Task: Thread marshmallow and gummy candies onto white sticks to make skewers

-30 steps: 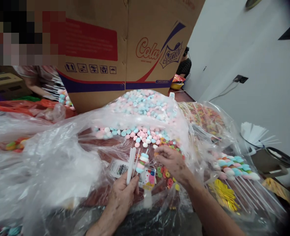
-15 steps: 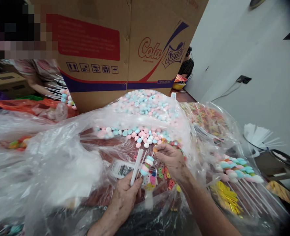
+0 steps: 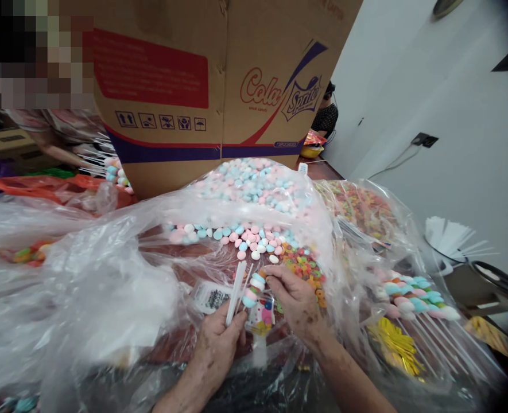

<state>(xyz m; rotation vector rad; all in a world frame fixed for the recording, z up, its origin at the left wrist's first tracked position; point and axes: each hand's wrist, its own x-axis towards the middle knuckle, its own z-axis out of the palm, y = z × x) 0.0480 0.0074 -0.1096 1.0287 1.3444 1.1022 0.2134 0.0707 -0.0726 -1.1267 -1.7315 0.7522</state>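
Note:
My left hand (image 3: 221,338) is closed round several white sticks (image 3: 236,289), held upright. One of its sticks carries a candy skewer (image 3: 254,289) of blue, white, pink and green pieces. At the skewer's top, my right hand (image 3: 290,295) pinches a small orange piece (image 3: 264,274). Beyond my hands, pink, blue and white round candies (image 3: 254,238) spill from a clear plastic bag (image 3: 219,203). Small coloured ring candies (image 3: 305,267) lie just behind my right hand.
Behind the bag stands a large cardboard box (image 3: 171,69). Finished skewers (image 3: 417,295) and gold ties (image 3: 395,347) lie at right, near a holder of white sticks (image 3: 447,238). Plastic sheeting (image 3: 85,304) covers the left. At back left, a person's arm (image 3: 59,152) reaches near skewers.
My right hand has moved slightly left and down, bringing the orange piece onto the skewer's top. More ring candies show behind it.

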